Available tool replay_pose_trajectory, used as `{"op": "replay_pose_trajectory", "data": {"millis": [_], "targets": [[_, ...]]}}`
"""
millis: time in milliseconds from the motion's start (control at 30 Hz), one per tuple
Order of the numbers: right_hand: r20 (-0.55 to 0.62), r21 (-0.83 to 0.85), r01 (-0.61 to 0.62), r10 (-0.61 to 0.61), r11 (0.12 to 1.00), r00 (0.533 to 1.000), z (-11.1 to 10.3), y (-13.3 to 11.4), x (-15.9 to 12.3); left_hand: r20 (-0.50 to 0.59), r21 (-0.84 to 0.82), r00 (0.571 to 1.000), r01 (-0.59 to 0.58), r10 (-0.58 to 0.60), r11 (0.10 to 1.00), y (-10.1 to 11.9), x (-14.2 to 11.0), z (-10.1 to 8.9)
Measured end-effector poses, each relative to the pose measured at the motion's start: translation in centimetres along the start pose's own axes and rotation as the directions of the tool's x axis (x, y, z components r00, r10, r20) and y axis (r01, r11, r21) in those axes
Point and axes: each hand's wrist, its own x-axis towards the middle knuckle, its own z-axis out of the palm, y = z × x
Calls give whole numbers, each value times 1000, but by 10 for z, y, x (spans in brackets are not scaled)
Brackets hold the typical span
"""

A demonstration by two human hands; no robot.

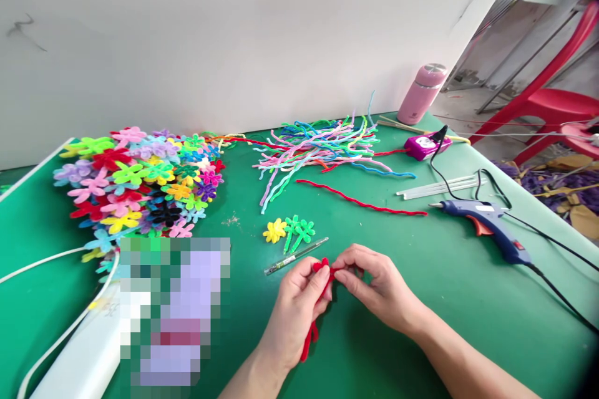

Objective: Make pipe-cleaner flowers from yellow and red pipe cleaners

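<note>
In the head view, the person's left hand (299, 305) pinches a bent red fuzzy pipe cleaner (307, 346) between thumb and fingers, its ends hanging below, while the right hand (377, 280) nips the upper part, thumb and fingertips close together. The red piece is over the near part of the green tabletop (374, 365). Just beyond the hands I see a slim translucent pen-like stick (296, 256), a yellow fuzzy flower (274, 230) and two green fuzzy stemmed shapes (305, 230). Farther back, one long red wavy pipe cleaner (365, 204) lies before a tangled multicoloured pipe-cleaner heap (322, 144). A blue glue gun with an orange trigger (496, 224) rests at right, a mound of colourful fuzzy flowers (140, 187) at left.
</note>
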Motion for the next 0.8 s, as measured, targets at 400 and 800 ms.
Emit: {"op": "replay_pose_trajectory", "data": {"millis": [400,800], "targets": [[53,65,-152,149,986,987,1,-4,-1,31,649,936,-286,351,705,3,-7,3],[195,580,-387,339,717,920,6,-2,2,44,365,990,-143,137,920,2,-4,-2]]}}
